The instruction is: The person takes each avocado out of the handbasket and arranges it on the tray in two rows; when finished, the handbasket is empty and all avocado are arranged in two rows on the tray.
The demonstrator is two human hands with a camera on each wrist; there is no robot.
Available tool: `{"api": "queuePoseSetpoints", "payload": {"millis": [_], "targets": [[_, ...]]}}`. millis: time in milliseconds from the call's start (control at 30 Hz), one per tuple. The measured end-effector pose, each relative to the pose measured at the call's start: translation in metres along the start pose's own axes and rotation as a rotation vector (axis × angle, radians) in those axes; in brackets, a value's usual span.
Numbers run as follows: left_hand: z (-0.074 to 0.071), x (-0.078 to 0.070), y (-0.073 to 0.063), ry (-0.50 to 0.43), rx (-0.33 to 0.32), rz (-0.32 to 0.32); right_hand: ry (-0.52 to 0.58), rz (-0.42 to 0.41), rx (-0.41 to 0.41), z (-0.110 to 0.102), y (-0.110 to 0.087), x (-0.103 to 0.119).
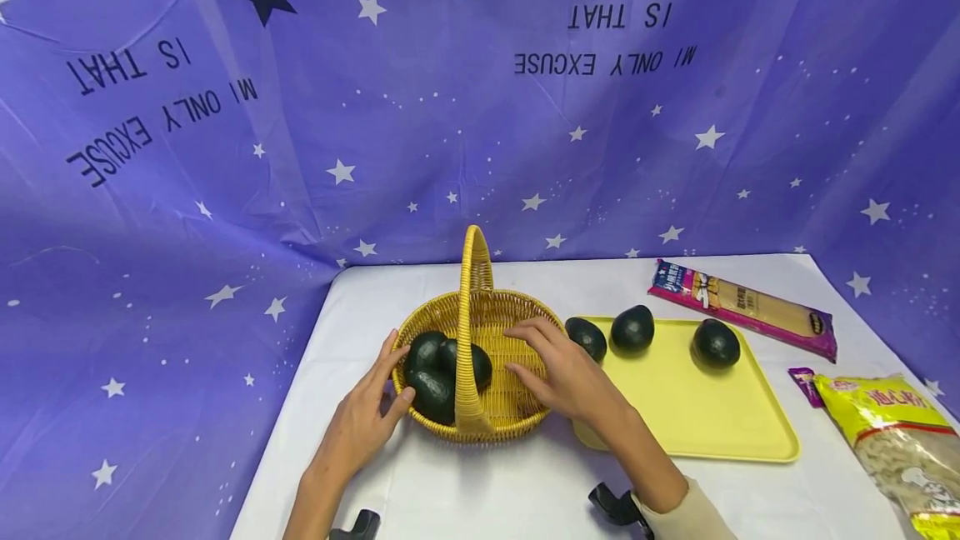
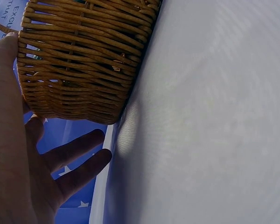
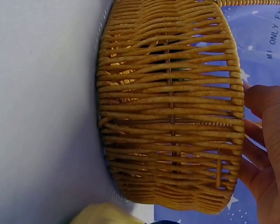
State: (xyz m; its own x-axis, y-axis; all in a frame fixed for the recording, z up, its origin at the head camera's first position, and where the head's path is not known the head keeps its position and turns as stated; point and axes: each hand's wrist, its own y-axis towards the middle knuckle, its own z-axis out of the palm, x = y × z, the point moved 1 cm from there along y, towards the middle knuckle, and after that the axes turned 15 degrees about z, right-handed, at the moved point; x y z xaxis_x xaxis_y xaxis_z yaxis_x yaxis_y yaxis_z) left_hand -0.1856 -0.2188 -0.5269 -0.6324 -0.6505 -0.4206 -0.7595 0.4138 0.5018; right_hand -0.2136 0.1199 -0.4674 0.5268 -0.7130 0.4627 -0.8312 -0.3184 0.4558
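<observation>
Basket (image 1: pixel 498 321): wicker, on the white table (image 1: pixel 480 490), with the yellow tray (image 1: pixel 697 423) at its 3 o'clock.
Avocados (image 1: pixel 432 395): three inside the basket, toward 9 o'clock; three more on the tray, at its 10, 11 and 1 o'clock.
Left hand (image 1: pixel 363 422): ungripped, touching the rim at 9 o'clock.
Right hand (image 1: pixel 568 372): released, fingers apart over the basket's 3 o'clock side.

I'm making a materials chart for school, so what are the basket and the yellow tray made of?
The basket looks like wicker or rattan, maybe plastic imitation, slightly shiny: thin strands weave around upright ribs. The yellow tray seems smooth, dull plastic, going by its even colour and rounded corners, though painted metal is possible.
</observation>
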Motion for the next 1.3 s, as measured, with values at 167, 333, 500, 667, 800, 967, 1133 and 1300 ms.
{"api": "queuePoseSetpoints", "payload": {"millis": [167, 333, 500, 667, 800, 967, 1133, 1300], "targets": [[0.000, 0.001, 0.001, -0.001, 0.001, 0.000, 0.007, -0.025, 0.010, 0.003, 0.002, 0.002], [0.000, 0.001, 0.001, 0.004, 0.001, -0.003, -0.003, -0.060, 0.006, 0.006, 0.004, 0.005], [-0.001, 0.001, 0.002, 0.008, 0.000, -0.006, -0.011, -0.056, 0.019, 0.010, 0.006, 0.009], [-0.001, 0.002, 0.002, 0.001, -0.007, -0.002, -0.019, -0.078, 0.019, 0.014, 0.009, 0.012], [0.000, 0.001, 0.001, 0.000, -0.002, 0.006, -0.022, -0.096, 0.014, 0.017, 0.012, 0.013], [0.000, 0.001, 0.001, 0.002, -0.007, 0.006, -0.016, -0.121, 0.027, 0.020, 0.014, 0.015], [-0.001, 0.000, 0.001, 0.007, -0.006, 0.007, -0.005, -0.107, 0.067, 0.023, 0.017, 0.017], [-0.001, 0.000, -0.001, 0.009, -0.006, 0.007, -0.011, -0.078, 0.113, 0.028, 0.019, 0.019]]}}
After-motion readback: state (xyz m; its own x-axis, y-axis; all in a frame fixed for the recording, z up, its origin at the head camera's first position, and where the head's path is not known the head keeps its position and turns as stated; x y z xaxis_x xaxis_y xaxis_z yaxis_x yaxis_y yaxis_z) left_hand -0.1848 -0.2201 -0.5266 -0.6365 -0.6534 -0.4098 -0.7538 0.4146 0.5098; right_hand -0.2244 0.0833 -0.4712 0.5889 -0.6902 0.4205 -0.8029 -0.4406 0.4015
